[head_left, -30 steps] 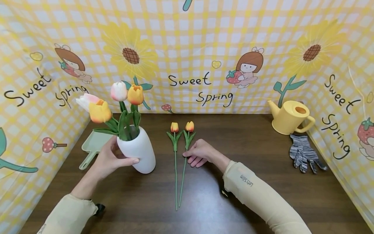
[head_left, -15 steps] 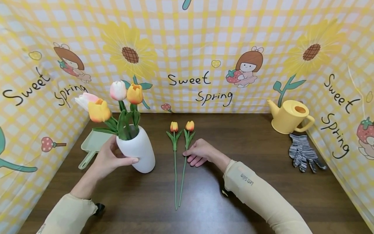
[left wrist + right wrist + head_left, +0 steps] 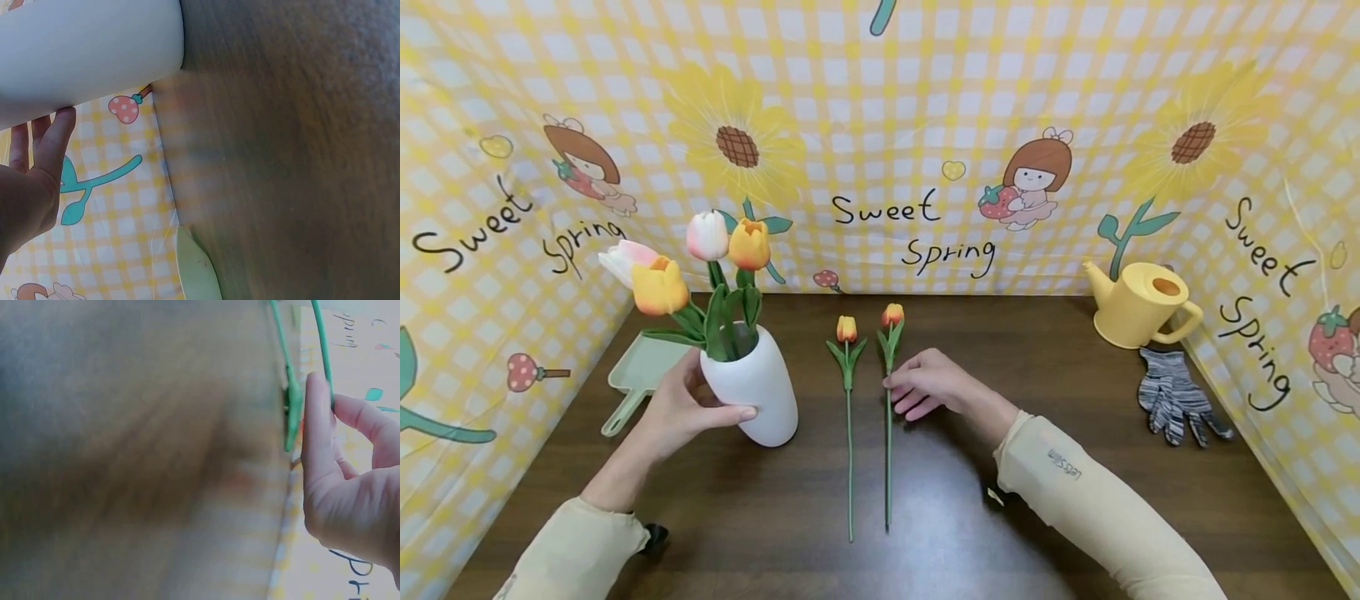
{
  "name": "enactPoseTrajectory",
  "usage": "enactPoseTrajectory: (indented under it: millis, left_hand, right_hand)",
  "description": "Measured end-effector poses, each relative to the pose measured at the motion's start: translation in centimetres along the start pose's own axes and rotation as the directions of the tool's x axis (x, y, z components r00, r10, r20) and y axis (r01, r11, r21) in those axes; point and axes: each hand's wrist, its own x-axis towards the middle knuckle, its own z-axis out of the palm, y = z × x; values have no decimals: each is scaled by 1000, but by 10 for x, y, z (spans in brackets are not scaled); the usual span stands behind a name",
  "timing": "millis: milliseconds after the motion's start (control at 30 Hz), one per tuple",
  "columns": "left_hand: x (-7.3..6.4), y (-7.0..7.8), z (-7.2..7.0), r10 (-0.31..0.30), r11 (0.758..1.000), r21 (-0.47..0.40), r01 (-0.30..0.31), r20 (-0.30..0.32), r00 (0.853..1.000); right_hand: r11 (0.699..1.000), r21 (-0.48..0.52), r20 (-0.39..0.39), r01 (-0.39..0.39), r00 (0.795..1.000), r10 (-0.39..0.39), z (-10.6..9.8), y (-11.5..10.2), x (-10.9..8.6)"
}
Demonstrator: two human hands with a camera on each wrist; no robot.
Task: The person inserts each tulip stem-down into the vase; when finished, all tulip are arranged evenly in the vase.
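My left hand (image 3: 681, 408) grips the side of a white vase (image 3: 760, 387), its thumb across the front; the vase leans a little. Several artificial tulips, white-pink (image 3: 707, 235) and orange-yellow (image 3: 660, 286), stand in the vase. Between thumb and fingers, my right hand (image 3: 932, 383) pinches the green stem of an orange-red tulip (image 3: 892, 315), below its leaves. To its left another orange-red tulip (image 3: 847, 328) lies on the table, stem toward me. In the right wrist view the pinched stem (image 3: 323, 344) runs up from the fingertips.
Behind the vase lies a pale green dustpan (image 3: 643, 367). At the right back stands a yellow watering can (image 3: 1142, 304), with a grey knitted glove (image 3: 1180, 398) in front of it. Checked cloth (image 3: 880, 125) walls in the brown table (image 3: 775, 533) on three sides.
My right hand has moved a little right and away from me with the pinched tulip, whose stem now stands farther from the other tulip. The left hand and vase stay put.
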Motion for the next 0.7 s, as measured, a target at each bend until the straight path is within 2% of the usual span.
enactPoseTrajectory:
  millis: [300,700]
  left_hand:
    - [-1,1,0,-11,1000,10,11,-2,1000]
    - [-1,2,-2,-30,999,18,30,0,1000]
  right_hand:
    - [988,146,38,43,998,-49,-9,-1,-17]
    - [959,277,60,67,994,-87,-25,-12,-45]
